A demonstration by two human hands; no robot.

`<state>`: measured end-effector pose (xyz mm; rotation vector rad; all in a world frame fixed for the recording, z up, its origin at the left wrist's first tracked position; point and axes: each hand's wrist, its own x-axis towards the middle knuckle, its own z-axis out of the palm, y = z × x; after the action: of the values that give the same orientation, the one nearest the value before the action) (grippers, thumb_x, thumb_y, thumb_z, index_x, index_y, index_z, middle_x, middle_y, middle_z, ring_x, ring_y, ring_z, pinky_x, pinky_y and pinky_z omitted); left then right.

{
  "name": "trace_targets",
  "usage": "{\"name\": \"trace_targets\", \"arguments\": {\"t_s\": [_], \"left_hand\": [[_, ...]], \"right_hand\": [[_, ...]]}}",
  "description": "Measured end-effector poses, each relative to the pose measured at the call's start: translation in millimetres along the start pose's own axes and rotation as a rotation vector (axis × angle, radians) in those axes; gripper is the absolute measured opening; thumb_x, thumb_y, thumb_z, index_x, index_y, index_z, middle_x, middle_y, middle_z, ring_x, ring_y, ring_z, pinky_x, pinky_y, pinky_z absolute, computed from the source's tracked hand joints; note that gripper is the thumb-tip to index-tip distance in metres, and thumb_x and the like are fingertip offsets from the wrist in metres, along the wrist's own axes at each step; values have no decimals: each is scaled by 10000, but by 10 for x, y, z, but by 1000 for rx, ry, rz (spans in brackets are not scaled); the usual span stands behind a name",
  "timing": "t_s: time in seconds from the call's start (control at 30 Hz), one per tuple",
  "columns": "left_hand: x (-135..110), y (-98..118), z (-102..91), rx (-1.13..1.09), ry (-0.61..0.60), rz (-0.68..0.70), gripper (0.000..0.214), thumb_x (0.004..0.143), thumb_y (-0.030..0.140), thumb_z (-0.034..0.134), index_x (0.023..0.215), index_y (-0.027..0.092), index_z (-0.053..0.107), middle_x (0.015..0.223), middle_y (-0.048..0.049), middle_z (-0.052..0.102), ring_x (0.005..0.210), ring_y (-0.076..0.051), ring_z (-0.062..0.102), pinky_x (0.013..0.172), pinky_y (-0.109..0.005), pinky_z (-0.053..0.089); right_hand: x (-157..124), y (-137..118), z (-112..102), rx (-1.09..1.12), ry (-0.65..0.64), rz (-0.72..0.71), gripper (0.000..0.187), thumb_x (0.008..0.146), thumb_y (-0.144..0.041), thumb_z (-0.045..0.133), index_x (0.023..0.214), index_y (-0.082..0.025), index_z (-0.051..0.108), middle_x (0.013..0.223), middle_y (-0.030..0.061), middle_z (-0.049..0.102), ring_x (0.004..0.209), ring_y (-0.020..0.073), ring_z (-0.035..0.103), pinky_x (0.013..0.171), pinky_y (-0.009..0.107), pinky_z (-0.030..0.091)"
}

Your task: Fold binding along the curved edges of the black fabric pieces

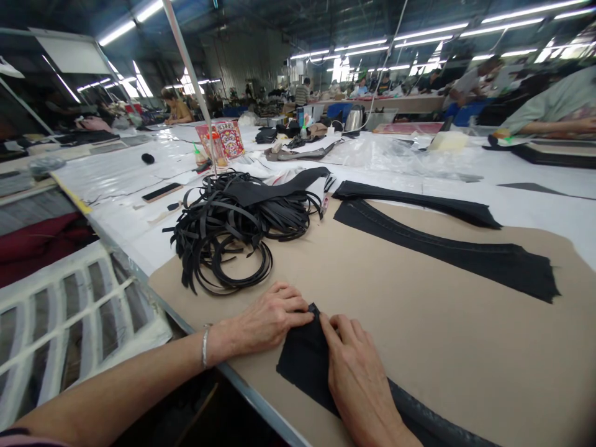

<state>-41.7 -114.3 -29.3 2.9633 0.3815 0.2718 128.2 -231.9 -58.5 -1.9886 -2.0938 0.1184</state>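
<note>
A curved black fabric piece (305, 360) lies on the tan board (410, 329) at the table's near edge, running off toward the lower right. My left hand (277, 313), with a bracelet at the wrist, pinches its far top corner. Close beside it, the bent fingers of my right hand (356, 369) press on the same end, thumb and index finger at the edge. Part of the fabric is hidden under my right hand. Farther back on the board are two more black fabric pieces, a wide curved one (447, 248) and a narrower folded one (419, 202).
Left of centre sits a tangled heap of black strips (233, 217), with a flat dark piece on top. A white slatted rack (69, 316) stands beside the table at left. A red patterned box (230, 139), a kettle (354, 118) and clear plastic sheeting (382, 155) are farther back. Other people work beyond.
</note>
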Motion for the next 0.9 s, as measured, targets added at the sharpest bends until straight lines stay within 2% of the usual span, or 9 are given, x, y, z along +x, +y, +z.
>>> {"name": "trace_targets", "arguments": {"t_s": [0.23, 0.53, 0.7, 0.8, 0.9], "left_hand": [[-44, -1, 12, -19, -25, -16, 348, 904, 79, 428, 1193, 201, 580, 1083, -55, 645, 1057, -205, 509, 994, -377, 311], [-111, 18, -10, 36, -4, -10, 334, 921, 106, 445, 1214, 217, 561, 1101, -55, 656, 1086, -207, 511, 962, -387, 302], [-145, 59, -14, 70, -2, -10, 317, 912, 118, 467, 1200, 211, 562, 1130, -67, 645, 1108, -223, 501, 968, -407, 294], [-164, 81, -20, 78, 1, -28, 332, 902, 114, 478, 1203, 223, 568, 1160, -70, 631, 1129, -227, 492, 980, -412, 290], [-180, 103, -19, 56, 31, -76, 391, 865, 69, 484, 1197, 246, 593, 1181, -70, 604, 1134, -228, 494, 980, -414, 296]], "right_hand": [[8, -45, 16, -146, -15, -40, 581, 803, -7, 409, 1368, -127, 470, 1083, 113, 599, 904, 262, 491, 769, 402, 397], [125, -127, -106, -169, -111, -9, 628, 794, -39, 406, 1409, -159, 434, 1041, 137, 605, 920, 300, 505, 802, 472, 341], [209, -138, -153, -124, -114, -14, 653, 780, -85, 453, 1412, -247, 437, 1060, 144, 604, 967, 314, 508, 848, 485, 304], [274, -125, -280, -63, -141, 9, 677, 753, -106, 477, 1402, -296, 446, 1014, 120, 603, 938, 301, 520, 814, 458, 317], [251, -35, -399, 16, -124, 31, 746, 725, -130, 499, 1443, -293, 374, 1047, 94, 593, 974, 280, 517, 821, 418, 328]]}}
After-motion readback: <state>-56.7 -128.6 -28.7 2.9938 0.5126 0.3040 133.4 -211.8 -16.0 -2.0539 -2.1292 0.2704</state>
